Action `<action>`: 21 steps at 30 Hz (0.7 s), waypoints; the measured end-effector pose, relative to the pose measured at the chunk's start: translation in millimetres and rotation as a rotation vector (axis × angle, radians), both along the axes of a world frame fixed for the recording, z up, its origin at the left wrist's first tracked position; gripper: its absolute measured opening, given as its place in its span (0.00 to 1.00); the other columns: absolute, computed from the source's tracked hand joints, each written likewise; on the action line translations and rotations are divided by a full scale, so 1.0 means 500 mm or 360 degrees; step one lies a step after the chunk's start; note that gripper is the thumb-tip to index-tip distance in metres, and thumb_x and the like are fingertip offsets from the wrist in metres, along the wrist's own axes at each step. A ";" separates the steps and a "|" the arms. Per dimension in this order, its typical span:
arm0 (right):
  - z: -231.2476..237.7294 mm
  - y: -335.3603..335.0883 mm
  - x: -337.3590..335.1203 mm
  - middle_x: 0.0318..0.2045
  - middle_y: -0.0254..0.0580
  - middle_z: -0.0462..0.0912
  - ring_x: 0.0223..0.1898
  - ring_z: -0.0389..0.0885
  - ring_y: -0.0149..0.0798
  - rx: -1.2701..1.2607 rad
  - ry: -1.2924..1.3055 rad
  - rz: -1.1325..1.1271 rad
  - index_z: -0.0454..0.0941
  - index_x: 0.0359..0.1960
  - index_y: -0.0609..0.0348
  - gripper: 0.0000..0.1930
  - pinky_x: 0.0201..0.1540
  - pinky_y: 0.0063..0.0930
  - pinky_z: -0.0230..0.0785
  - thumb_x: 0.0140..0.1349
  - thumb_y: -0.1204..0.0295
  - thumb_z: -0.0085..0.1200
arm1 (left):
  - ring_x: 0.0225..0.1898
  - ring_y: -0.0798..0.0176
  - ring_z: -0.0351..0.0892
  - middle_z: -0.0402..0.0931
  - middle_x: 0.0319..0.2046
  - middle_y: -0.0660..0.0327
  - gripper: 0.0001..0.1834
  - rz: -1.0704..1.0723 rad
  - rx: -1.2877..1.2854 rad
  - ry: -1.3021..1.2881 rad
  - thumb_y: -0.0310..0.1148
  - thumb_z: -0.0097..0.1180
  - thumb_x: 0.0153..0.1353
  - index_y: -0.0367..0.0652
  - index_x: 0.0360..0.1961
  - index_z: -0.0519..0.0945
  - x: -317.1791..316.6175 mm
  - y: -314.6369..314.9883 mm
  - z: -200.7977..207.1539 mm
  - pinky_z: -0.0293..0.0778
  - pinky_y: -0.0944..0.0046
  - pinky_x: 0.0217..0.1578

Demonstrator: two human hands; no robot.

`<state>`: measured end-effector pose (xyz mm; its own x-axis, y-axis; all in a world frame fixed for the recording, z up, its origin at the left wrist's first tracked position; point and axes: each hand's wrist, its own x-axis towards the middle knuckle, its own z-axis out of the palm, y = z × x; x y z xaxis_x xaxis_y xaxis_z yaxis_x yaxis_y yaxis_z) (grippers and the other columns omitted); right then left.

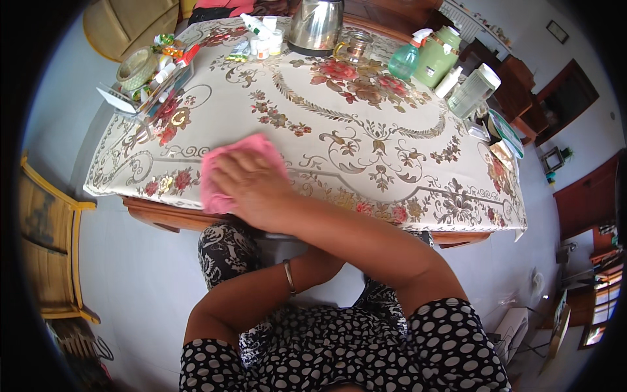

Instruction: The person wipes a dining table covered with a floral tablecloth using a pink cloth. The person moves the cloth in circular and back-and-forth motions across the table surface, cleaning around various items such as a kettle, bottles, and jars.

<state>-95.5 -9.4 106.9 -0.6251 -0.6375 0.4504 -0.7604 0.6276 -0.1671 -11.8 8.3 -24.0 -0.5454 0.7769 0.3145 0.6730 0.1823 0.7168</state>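
Note:
My right arm reaches across to the left, and my right hand [251,186] presses a pink cloth [264,144] onto the patterned tablecloth [228,117] near the table's front edge. The fingers lie close together over the cloth, which shows around them. Below, my left forearm [255,291], with a silver bracelet [289,277] at the wrist, passes under the right forearm. The fingers of my left hand are hidden there.
A woven basket [136,70] and small items crowd the far left corner. White bottles [262,48], a steel kettle [316,27] and a glass teapot [356,47] stand behind. A spray bottle [405,60], green flask [437,55] and clear jar [474,91] line the right side.

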 end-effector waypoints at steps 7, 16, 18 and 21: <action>-0.018 -0.032 -0.137 0.60 0.38 0.66 0.63 0.60 0.41 -0.0039 -0.0053 0.0012 0.68 0.57 0.49 0.25 0.66 0.43 0.48 0.56 0.62 0.50 | 0.51 0.52 0.72 0.73 0.47 0.49 0.16 0.0002 -0.0142 0.0070 0.31 0.53 0.58 0.37 0.47 0.74 -0.021 -0.011 -0.054 0.68 0.54 0.50; -0.046 0.447 -0.234 0.53 0.45 0.74 0.56 0.69 0.46 0.0038 0.0221 -0.1009 0.73 0.51 0.56 0.21 0.60 0.38 0.57 0.59 0.60 0.48 | 0.46 0.51 0.76 0.76 0.42 0.56 0.16 -0.0270 -0.1183 0.0439 0.40 0.61 0.49 0.44 0.37 0.76 -0.017 -0.028 0.035 0.70 0.50 0.46; -0.038 0.567 -0.197 0.50 0.46 0.76 0.53 0.72 0.46 -0.0017 0.0206 -0.1255 0.73 0.50 0.57 0.20 0.58 0.38 0.60 0.60 0.61 0.48 | 0.44 0.50 0.76 0.77 0.41 0.56 0.16 -0.0260 -0.1145 0.0479 0.40 0.61 0.49 0.44 0.37 0.76 -0.015 -0.032 0.030 0.71 0.50 0.45; -0.062 0.796 -0.120 0.59 0.44 0.69 0.61 0.66 0.43 0.0164 0.0158 -0.1651 0.67 0.59 0.55 0.25 0.65 0.36 0.51 0.61 0.59 0.44 | 0.42 0.50 0.77 0.77 0.39 0.56 0.17 -0.0298 -0.1111 0.0550 0.41 0.62 0.47 0.45 0.36 0.77 -0.013 -0.018 0.040 0.72 0.51 0.43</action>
<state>-155.4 388.7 75.8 -0.8504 0.1521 0.5037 0.1518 0.9875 -0.0420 -18.3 -0.9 -3.9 -0.3470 0.9257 -0.1507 0.8999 0.3739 0.2243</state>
